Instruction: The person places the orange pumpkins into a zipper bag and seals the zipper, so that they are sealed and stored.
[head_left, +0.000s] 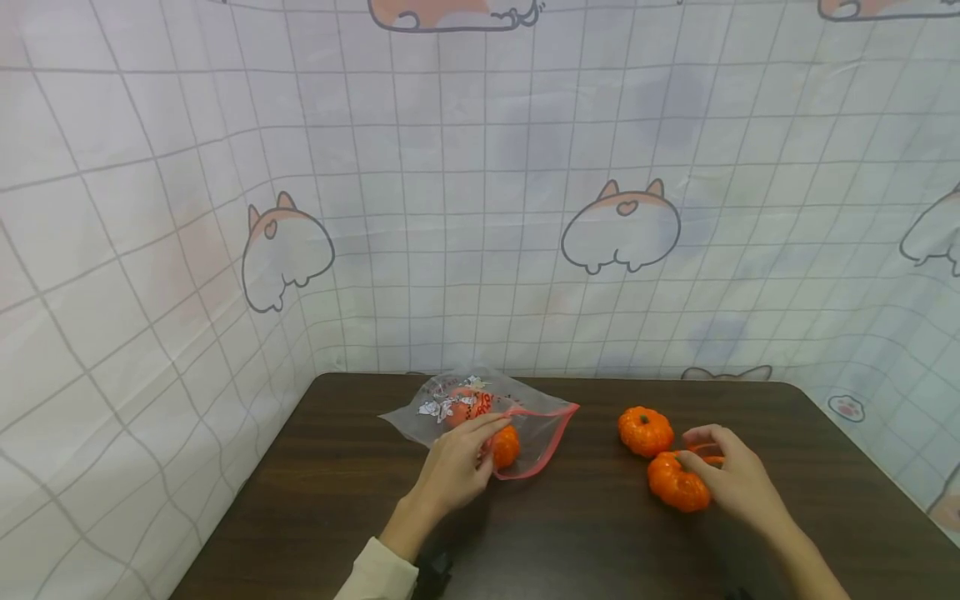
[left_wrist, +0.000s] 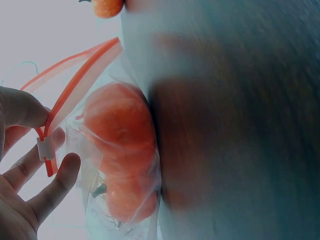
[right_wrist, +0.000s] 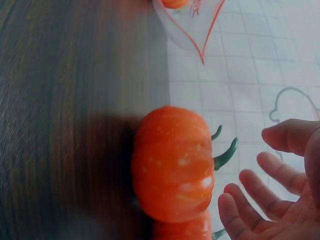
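My left hand [head_left: 457,462] pinches the red rim of a clear slider zip bag [head_left: 540,442] near its white slider [left_wrist: 45,148]. The bag lies with its mouth spread toward the right, and small orange toy pumpkins [left_wrist: 120,117] show through the film. On the right, my right hand [head_left: 738,479] hovers with loosely bent fingers just over a small orange pumpkin [head_left: 675,483]. In the right wrist view a gap shows between the fingers and that pumpkin's green stem [right_wrist: 227,155]. Another pumpkin [head_left: 645,431] sits right behind it, and a further orange piece [head_left: 708,454] is partly hidden by the hand.
Everything rests on a dark wood-grain table [head_left: 570,542]. A white grid-patterned cloth [head_left: 480,208] with cartoon dog drawings hangs behind the table and along its sides.
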